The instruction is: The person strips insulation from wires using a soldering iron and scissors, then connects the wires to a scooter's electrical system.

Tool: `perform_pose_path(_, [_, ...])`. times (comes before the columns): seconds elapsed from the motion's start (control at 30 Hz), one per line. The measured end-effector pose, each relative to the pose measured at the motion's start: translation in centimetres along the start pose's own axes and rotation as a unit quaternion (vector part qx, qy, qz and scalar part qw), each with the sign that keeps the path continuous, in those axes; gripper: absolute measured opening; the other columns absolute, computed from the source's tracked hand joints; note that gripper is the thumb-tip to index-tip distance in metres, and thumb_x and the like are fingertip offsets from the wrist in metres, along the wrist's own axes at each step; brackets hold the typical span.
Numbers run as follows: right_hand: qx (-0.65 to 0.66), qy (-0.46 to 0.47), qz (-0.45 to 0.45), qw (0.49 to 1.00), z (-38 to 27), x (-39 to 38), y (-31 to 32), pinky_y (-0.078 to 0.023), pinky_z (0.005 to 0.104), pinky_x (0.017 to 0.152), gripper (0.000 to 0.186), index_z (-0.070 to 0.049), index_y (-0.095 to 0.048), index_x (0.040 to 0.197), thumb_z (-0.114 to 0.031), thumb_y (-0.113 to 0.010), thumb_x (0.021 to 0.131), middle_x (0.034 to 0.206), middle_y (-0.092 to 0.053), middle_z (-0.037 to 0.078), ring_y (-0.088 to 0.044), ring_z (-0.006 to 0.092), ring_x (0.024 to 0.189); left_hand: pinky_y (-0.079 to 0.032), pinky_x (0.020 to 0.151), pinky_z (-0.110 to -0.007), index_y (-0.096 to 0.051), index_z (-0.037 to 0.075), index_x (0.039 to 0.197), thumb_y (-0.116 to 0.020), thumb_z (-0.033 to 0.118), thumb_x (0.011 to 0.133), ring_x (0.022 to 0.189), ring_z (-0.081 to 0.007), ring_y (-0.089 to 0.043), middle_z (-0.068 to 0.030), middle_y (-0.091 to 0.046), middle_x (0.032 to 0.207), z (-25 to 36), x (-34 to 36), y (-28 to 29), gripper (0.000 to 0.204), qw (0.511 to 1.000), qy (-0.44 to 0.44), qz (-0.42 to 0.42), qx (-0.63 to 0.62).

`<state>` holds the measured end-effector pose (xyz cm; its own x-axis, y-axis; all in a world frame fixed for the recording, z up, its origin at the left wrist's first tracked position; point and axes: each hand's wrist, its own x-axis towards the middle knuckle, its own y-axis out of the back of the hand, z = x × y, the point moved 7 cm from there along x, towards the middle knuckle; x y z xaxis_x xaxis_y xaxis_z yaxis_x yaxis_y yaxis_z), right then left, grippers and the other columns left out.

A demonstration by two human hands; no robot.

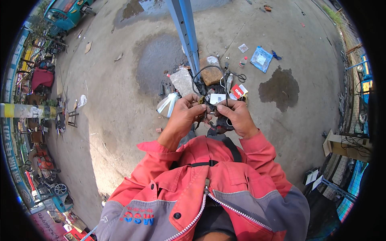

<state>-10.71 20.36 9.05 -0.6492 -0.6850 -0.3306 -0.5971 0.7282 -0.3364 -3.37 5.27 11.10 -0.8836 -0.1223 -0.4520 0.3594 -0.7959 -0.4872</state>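
My left hand (pixel 188 113) and my right hand (pixel 234 116) are close together at the centre, fingers pinched on a dark bundle of wires (pixel 207 110) with small parts I cannot make out. A black cable loop (pixel 222 71) rises from between them beside a blue metal post (pixel 184 32). Below and around them on the ground lie a pale stone block (pixel 181 82), a brown block (pixel 209 74), a red and white box (pixel 237 91), a white box (pixel 216 99), scissors (pixel 241 76) and a bundle of white strips (pixel 166 105).
A small bottle (pixel 243 62) and blue package (pixel 261 59) lie beyond. Wet patches (pixel 279 88) stain the concrete. A teal vehicle (pixel 66 14) stands at upper left, machinery and clutter (pixel 44 164) line the left side, and a wooden box (pixel 348 146) with wires stands at right.
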Motion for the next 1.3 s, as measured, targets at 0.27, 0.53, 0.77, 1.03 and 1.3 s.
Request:
perform_pose_path(0.27, [0.077,0.01,0.004,0.997,0.3,0.2,1.5,-0.054,0.0237,0.063,0.029,0.0,-0.066,0.104,-0.027,-0.066,0.094,0.089,-0.067,0.005,-0.064,0.0085,0.075,-0.055,0.06,-0.029,-0.051,0.002,0.109,-0.059,-0.003,0.09,0.066,-0.0191,-0.066,-0.011,-0.066,0.085,-0.7,0.8,0.2,0.021,1.0,-0.015,0.025,0.012])
perform_pose_path(0.53, [0.24,-0.033,0.07,0.968,2.3,1.3,3.5,-0.054,0.0313,0.076,0.033,0.0,-0.064,0.104,-0.032,-0.063,0.096,0.094,-0.066,0.007,-0.063,0.0147,0.089,-0.052,0.073,-0.03,-0.047,-0.001,0.125,-0.05,0.0,0.093,0.079,-0.0153,-0.06,-0.0075,-0.06,0.092,-2.9,1.8,-0.1,0.031,0.998,-0.009,0.007,0.055])
perform_pose_path(0.77, [0.222,-0.034,0.134,0.965,4.1,3.8,4.7,-0.053,0.0303,0.078,0.031,-0.001,-0.065,0.103,-0.031,-0.061,0.097,0.093,-0.066,0.006,-0.064,0.0147,0.089,-0.047,0.066,-0.027,-0.052,-0.002,0.116,-0.057,0.007,0.094,0.072,-0.0123,-0.055,-0.0051,-0.057,0.086,-3.3,4.2,0.9,0.024,0.996,0.003,0.022,0.082])
perform_pose_path(1.03, [0.124,-0.018,0.175,0.977,3.3,7.0,6.6,-0.046,0.0265,0.076,0.033,0.0,-0.067,0.097,-0.033,-0.059,0.098,0.087,-0.066,0.004,-0.058,0.0113,0.081,-0.035,0.049,-0.023,-0.065,0.001,0.094,-0.067,0.016,0.093,0.05,-0.0084,-0.045,0.0017,-0.053,0.062,-2.1,8.8,1.8,0.015,0.986,0.048,0.006,0.157])
perform_pose_path(1.3, [0.202,-0.049,0.176,0.962,4.9,10.9,7.1,-0.052,0.0306,0.078,0.03,-0.001,-0.063,0.103,-0.03,-0.056,0.1,0.094,-0.066,0.007,-0.063,0.0154,0.087,-0.042,0.061,-0.022,-0.07,-0.002,0.104,-0.082,0.015,0.082,0.071,-0.0048,-0.051,0.0024,-0.064,0.08,-4.7,11.3,1.9,0.031,0.948,0.05,-0.075,0.304])
